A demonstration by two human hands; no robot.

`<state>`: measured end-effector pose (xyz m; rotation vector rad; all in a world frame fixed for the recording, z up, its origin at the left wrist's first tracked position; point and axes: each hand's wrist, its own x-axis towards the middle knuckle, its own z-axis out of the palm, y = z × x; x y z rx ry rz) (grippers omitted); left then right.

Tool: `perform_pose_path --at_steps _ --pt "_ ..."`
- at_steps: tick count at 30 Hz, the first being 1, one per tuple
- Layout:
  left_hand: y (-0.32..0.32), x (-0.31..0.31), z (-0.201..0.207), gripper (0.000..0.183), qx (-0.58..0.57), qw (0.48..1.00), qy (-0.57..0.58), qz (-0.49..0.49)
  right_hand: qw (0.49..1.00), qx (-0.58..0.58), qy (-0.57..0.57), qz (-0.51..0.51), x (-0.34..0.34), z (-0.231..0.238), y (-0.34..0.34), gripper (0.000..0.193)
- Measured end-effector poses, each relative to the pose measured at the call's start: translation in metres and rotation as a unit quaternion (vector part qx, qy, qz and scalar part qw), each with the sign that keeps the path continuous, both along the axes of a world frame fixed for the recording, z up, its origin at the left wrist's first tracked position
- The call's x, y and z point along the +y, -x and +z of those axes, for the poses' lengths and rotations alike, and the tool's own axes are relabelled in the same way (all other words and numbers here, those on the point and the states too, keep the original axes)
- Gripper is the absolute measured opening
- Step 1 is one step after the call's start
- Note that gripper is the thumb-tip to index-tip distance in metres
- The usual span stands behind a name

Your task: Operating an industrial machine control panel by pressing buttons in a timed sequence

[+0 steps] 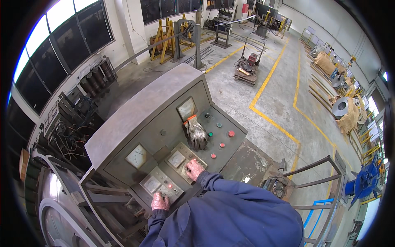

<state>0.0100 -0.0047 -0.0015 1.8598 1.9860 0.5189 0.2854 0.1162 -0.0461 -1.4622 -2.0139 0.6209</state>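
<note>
Both my hands are at a grey metal control console, its sloped top point(152, 99) tilted in view. My left hand point(160, 202) has its fingers bent at a small dark knob point(163, 194) on the lower left meter panel point(153, 181), beside a lit red lamp point(170, 186). On the neighbouring meter panel point(177, 159), my right hand point(194, 169) rests with curled fingers; what lies under them is hidden. A shiny, wrinkled film like a thin clear glove covers both hands. A pair of soiled work gloves point(196, 133) lies on the console just beyond my right hand.
Red push buttons point(231, 133) and green ones point(219, 124) sit on the console's right. A metal railing point(319, 173) stands to the right, machine frames with loose cables point(72, 140) to the left. Farther off are a wheeled cart point(248, 68), yellow floor lines point(275, 68) and wrapped coils point(343, 109).
</note>
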Motion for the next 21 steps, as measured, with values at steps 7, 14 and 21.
perform_pose_path --at_steps 7,14,21 --pt "-0.0001 -0.0003 0.0002 0.033 -0.006 1.000 0.007 0.006 1.000 0.002 0.013 0.001 -0.0001 0.0007 0.0006 0.030" --pt "0.0013 0.0003 -0.0043 0.034 0.003 1.000 -0.006 -0.002 1.000 -0.005 0.014 0.002 0.0006 0.0021 0.0005 0.031" --pt "0.0019 -0.0003 -0.0043 0.032 0.000 1.000 -0.006 -0.005 1.000 0.005 0.011 0.006 0.0004 0.0024 0.0006 0.031"
